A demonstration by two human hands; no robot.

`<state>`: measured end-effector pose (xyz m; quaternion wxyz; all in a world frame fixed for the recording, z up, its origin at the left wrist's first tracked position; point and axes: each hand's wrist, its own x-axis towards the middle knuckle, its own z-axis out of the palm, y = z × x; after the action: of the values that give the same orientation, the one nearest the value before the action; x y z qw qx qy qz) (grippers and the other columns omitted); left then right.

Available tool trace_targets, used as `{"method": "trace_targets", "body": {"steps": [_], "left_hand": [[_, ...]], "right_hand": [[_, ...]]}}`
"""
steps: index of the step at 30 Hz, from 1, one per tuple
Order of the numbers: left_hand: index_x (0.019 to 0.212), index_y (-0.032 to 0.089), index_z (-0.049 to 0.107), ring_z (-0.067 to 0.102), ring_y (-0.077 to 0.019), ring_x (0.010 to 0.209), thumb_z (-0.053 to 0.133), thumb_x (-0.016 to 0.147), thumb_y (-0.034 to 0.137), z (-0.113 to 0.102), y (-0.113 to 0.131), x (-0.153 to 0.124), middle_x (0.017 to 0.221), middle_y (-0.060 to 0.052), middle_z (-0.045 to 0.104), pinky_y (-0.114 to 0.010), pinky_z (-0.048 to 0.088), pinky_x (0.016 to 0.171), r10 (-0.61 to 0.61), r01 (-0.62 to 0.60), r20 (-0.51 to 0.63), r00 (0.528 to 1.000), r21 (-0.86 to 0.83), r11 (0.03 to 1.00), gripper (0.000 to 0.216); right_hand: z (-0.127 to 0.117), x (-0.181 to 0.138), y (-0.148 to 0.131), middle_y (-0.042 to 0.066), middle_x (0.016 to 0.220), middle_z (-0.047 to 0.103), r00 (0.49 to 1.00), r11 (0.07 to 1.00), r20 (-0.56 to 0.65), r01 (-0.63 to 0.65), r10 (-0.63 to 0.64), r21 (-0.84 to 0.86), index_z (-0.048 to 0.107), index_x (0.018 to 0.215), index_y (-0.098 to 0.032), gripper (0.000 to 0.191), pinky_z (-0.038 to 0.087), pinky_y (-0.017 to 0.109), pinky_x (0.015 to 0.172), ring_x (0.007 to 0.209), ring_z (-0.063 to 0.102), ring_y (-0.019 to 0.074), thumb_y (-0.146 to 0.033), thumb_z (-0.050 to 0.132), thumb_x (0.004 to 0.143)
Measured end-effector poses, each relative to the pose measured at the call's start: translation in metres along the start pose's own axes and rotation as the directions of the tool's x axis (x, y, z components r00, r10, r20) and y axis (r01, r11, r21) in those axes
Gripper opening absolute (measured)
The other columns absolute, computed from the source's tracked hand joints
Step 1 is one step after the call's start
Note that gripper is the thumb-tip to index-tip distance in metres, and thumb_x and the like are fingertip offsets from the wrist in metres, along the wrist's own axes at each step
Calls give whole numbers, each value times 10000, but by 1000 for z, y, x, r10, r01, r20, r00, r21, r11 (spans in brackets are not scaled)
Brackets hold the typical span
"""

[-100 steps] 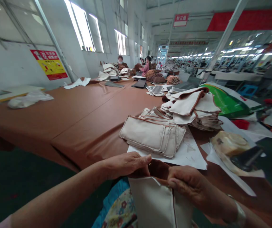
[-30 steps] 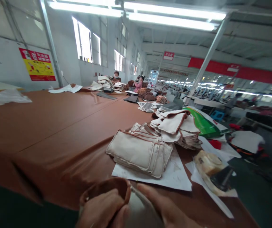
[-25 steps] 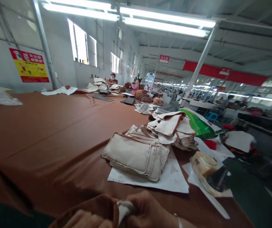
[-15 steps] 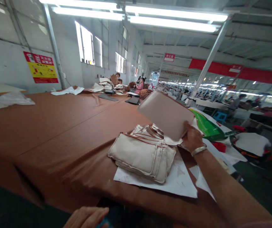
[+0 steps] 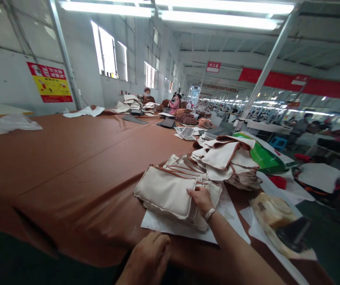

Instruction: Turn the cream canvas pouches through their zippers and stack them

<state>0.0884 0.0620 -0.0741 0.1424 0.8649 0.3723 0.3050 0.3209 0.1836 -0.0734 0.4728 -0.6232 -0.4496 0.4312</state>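
The right hand [image 5: 202, 200] had its thumb laid on the top face of a pale piece [image 5: 165, 189], close to its right edge, with the fingers tucked in at that edge, so it looked to be pinching the cloth; the fingertips themselves were hidden. A bracelet [image 5: 209, 214] circled that wrist. Half a second earlier the same hand had been farther out, carrying a smooth pale panel through the air above the farther pile; now that panel was no longer in its grasp, and the reach had shortened. This suggested that the work had passed from one item to another, though which layer had received the panel could not be told. The left hand [image 5: 149, 257] was low at the front edge of the table, well apart from the right, its fingers curled inward; its palm was out of sight, so whether it was closed on anything could not be told. The pale piece lay flat on top of the near stack [image 5: 181, 163], which rested on a white sheet [image 5: 232, 215]. Just behind and to the right stood the farther pile [image 5: 220, 156], with brown-edged pieces folded over its top. Beyond these were a yellowish block [image 5: 272, 209], a green bag [image 5: 264, 156] and the broad brown table covering [image 5: 98, 166].
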Motion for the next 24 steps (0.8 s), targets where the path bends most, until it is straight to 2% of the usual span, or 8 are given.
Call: {"method": "trace_targets", "body": {"steps": [2, 5, 7, 11, 14, 17, 20, 24], "left_hand": [[1119, 201, 584, 665, -206, 906, 485, 875, 98, -7, 1, 17, 998, -73, 658, -285, 572, 791, -18, 18, -48, 999, -14, 1000, 283], [1310, 178, 495, 609, -241, 1117, 458, 949, 166, -32, -5, 47, 1182, -120, 623, -373, 525, 960, 26, -10, -241, 970, 67, 998, 363], [1320, 191, 500, 564, -254, 1191, 477, 963, 201, -53, -10, 63, 1240, -117, 604, -419, 475, 1027, 78, -46, -257, 963, 127, 991, 358], [1006, 204, 653, 647, -187, 918, 523, 961, 246, -87, -5, 69, 963, -47, 684, -286, 543, 865, 237, -229, -135, 962, 70, 971, 144], [1012, 212, 659, 647, -156, 825, 559, 944, 228, -98, 16, 52, 903, -22, 676, -234, 540, 798, 270, -273, -222, 937, 16, 962, 122], [1092, 250, 649, 652, -149, 859, 659, 887, 269, -102, 42, 30, 1008, -10, 648, -192, 535, 745, 137, -181, -346, 928, -96, 979, 206], [968, 240, 639, 629, -131, 770, 717, 835, 282, -100, 64, 15, 908, 17, 609, -179, 520, 679, -54, -55, -374, 926, -274, 960, 160], [806, 208, 588, 584, -122, 694, 707, 841, 265, -94, 80, 3, 784, 24, 564, -192, 488, 638, -140, -4, -337, 931, -392, 920, 137]], "right_hand": [[9, -10, -10, 58, 1072, 650, 994, 995, 48, 99, -100, 17, 625, 1097, -136, 234, 556, 356, 760, 892, 644, 197, -301, 617, 932], [27, -45, -24, 4, 825, 631, 954, 967, 161, 248, -254, 60, 650, 883, -130, 90, 491, 276, 705, 770, 569, 160, -194, 669, 822], [36, -77, -33, -18, 734, 587, 915, 945, 233, 315, -328, 93, 635, 784, -141, 45, 446, 242, 655, 714, 503, 144, -144, 655, 744], [35, -140, -57, -14, 715, 538, 868, 921, 309, 356, -389, 159, 610, 810, -157, 88, 396, 226, 588, 666, 442, 134, -157, 573, 730], [20, -172, -73, -4, 710, 524, 830, 915, 389, 337, -400, 222, 624, 865, -155, 164, 376, 234, 555, 622, 416, 130, -232, 592, 724], [5, -193, -77, 26, 762, 605, 810, 910, 415, 379, -415, 171, 669, 940, -169, 294, 418, 266, 593, 644, 488, 165, -361, 657, 717], [-2, -210, -72, 45, 778, 657, 832, 909, 386, 414, -399, 47, 703, 979, -199, 411, 447, 286, 624, 691, 551, 208, -516, 699, 717], [0, -231, -66, 70, 688, 615, 877, 928, 308, 329, -369, 175, 708, 830, -197, 527, 469, 322, 614, 655, 557, 231, -685, 508, 832]]}}
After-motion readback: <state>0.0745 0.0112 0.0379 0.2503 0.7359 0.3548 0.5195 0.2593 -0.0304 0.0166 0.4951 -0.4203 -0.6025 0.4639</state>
